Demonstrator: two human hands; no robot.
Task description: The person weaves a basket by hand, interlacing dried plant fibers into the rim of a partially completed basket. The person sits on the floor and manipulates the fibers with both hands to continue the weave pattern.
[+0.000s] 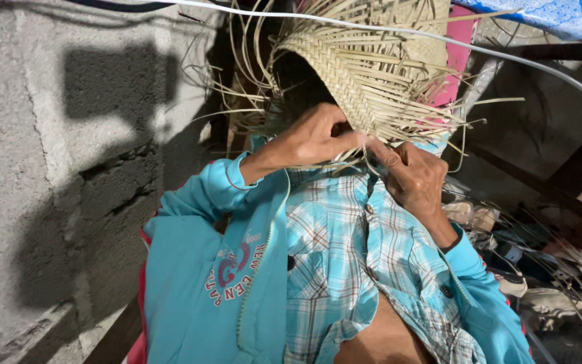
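On the far left we see a grey block wall (55, 168) with dark shadows across it, and just beside it the sleeve of a turquoise zip jacket (217, 269) worn open over a blue plaid shirt (335, 249). Our left hand (314, 138) is curled nearly closed, pinching pale straw strands at the lower edge of the half-woven straw basket (365, 64), which hangs just above both hands with loose strips fanning out. To its right, our right hand (415, 178) is closed in a loose fist on more strands at the same edge, with a cluttered heap (547, 269) further right.
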